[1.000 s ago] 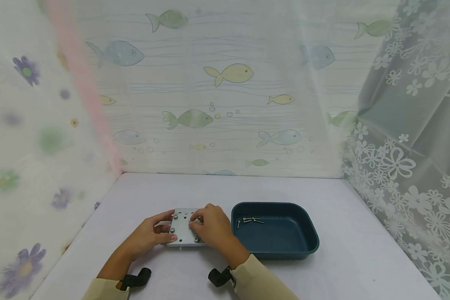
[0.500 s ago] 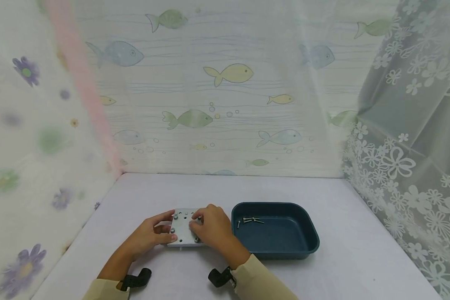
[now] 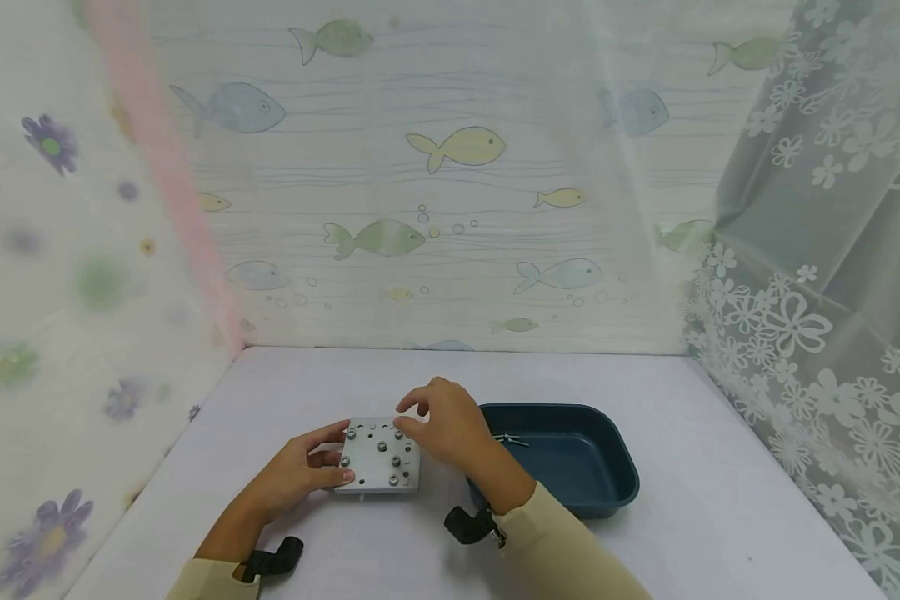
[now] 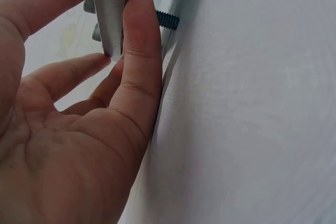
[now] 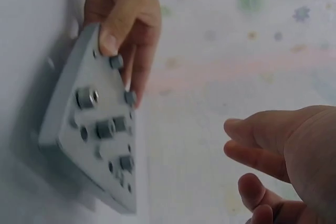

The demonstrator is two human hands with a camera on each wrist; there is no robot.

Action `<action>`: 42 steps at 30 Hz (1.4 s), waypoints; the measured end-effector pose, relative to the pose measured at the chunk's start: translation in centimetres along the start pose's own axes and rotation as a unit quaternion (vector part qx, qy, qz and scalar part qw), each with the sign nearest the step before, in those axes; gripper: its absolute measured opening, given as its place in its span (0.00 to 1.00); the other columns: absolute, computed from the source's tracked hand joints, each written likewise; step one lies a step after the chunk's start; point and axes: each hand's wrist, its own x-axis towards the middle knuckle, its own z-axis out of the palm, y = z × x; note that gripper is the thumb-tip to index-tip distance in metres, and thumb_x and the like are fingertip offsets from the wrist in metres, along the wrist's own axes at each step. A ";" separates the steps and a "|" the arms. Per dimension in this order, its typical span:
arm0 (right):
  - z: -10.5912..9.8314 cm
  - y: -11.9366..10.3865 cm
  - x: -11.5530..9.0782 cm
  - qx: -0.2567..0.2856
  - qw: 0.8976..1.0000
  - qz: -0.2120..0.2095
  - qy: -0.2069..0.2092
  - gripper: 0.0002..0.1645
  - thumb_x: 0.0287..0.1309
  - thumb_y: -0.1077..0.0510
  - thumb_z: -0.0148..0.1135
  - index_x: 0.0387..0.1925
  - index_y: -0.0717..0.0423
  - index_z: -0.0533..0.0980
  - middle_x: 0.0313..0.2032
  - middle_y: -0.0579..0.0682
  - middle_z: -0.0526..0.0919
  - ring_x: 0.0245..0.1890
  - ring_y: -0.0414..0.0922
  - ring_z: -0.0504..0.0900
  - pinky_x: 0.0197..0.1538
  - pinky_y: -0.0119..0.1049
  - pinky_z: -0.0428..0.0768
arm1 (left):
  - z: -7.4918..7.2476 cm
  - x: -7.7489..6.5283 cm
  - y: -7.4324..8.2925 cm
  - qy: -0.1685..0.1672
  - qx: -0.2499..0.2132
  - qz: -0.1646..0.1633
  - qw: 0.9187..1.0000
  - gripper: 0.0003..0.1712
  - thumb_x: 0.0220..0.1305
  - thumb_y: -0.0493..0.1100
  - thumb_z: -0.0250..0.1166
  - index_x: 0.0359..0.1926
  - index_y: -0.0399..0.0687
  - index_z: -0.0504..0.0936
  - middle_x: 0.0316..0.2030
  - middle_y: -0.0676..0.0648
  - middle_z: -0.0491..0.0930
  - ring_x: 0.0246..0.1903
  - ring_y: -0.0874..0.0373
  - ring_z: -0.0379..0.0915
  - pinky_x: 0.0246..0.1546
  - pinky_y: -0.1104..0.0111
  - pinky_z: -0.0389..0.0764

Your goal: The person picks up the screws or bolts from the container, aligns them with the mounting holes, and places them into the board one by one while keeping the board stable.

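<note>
A silver metal plate [image 3: 365,472] with holes lies in front of me, with several socket-head screws [image 3: 382,447] standing in it. My left hand [image 3: 292,471] grips its left edge, thumb on top and fingers along the side. In the left wrist view, a threaded shank [image 4: 168,20] sticks out beneath the plate [image 4: 112,19]. My right hand [image 3: 450,427] hovers by the plate's far right corner, fingers loosely bent. The right wrist view shows its fingertips apart from the plate [image 5: 107,90], with nothing between them.
A dark blue tray [image 3: 562,408] stands to the right, partly behind my right forearm. A few loose screws [image 3: 513,440] lie in its left part. White cloth [image 3: 330,550] covers the table, and patterned curtains [image 3: 450,233] hang at the back and sides.
My right hand has lifted off the plate and moved right and away from me, uncovering the screws in the plate's middle and right side. The left hand has stayed in place.
</note>
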 end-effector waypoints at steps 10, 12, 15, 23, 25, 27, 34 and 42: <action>-2.9 3.5 -0.5 0.029 0.999 -0.013 -0.011 0.10 0.64 0.47 0.71 0.45 0.40 0.89 0.33 0.40 0.78 0.34 0.42 0.75 0.31 0.35 0.76 | 0.1 -0.2 0.0 0.010 0.002 -0.001 1.000 0.55 0.53 0.42 0.81 0.79 0.52 0.63 0.70 0.39 0.69 0.55 0.49 0.76 0.46 0.68 0.83; -3.3 4.5 -0.6 0.034 0.999 -0.006 -0.019 0.09 0.65 0.48 0.71 0.45 0.40 0.89 0.33 0.40 0.78 0.34 0.42 0.75 0.30 0.35 0.76 | 0.1 -0.2 0.0 0.009 0.002 0.002 1.000 0.55 0.53 0.42 0.81 0.79 0.51 0.63 0.69 0.39 0.69 0.55 0.49 0.76 0.47 0.68 0.83; -3.9 6.0 -0.8 0.039 0.999 0.004 -0.035 0.08 0.65 0.49 0.71 0.44 0.38 0.89 0.33 0.40 0.78 0.33 0.42 0.75 0.30 0.35 0.77 | 0.0 -0.2 0.0 0.010 0.001 0.003 1.000 0.55 0.53 0.42 0.81 0.79 0.51 0.63 0.69 0.39 0.69 0.55 0.49 0.77 0.46 0.68 0.83; -5.4 9.9 -1.2 0.059 0.996 -0.009 -0.066 0.08 0.64 0.49 0.71 0.44 0.39 0.89 0.32 0.39 0.81 0.33 0.42 0.77 0.34 0.37 0.77 | 0.0 -0.3 0.1 0.011 0.002 0.001 1.000 0.55 0.53 0.42 0.82 0.79 0.51 0.63 0.69 0.38 0.69 0.55 0.49 0.77 0.47 0.68 0.83; -5.8 10.8 -1.2 0.061 0.995 -0.013 -0.080 0.09 0.65 0.48 0.71 0.45 0.40 0.89 0.32 0.39 0.83 0.32 0.41 0.77 0.34 0.37 0.77 | 0.0 -0.2 0.1 0.012 0.004 0.001 1.000 0.55 0.53 0.42 0.82 0.79 0.52 0.63 0.69 0.38 0.69 0.55 0.49 0.77 0.47 0.68 0.83; -6.2 11.8 -1.2 0.062 0.993 -0.016 -0.098 0.10 0.65 0.47 0.71 0.46 0.40 0.89 0.35 0.37 0.85 0.35 0.40 0.79 0.38 0.37 0.78 | 0.1 -0.2 0.1 0.011 0.004 0.000 1.000 0.55 0.53 0.43 0.82 0.79 0.52 0.63 0.69 0.38 0.69 0.55 0.49 0.77 0.47 0.68 0.83; -7.4 14.7 -1.2 0.056 0.984 -0.015 -0.170 0.12 0.67 0.49 0.69 0.47 0.47 0.90 0.39 0.38 0.90 0.39 0.38 0.84 0.43 0.39 0.83 | 0.2 -0.2 0.3 0.016 0.008 -0.002 1.000 0.56 0.52 0.42 0.82 0.79 0.52 0.63 0.69 0.39 0.69 0.55 0.49 0.77 0.48 0.68 0.82; -8.0 16.2 -1.0 0.071 0.974 0.020 -0.213 0.10 0.65 0.53 0.71 0.43 0.51 0.90 0.26 0.44 0.87 0.20 0.42 0.81 0.25 0.38 0.80 | 0.2 -0.2 0.3 0.020 0.013 -0.003 1.000 0.55 0.52 0.43 0.82 0.79 0.53 0.64 0.69 0.39 0.69 0.55 0.50 0.76 0.48 0.69 0.82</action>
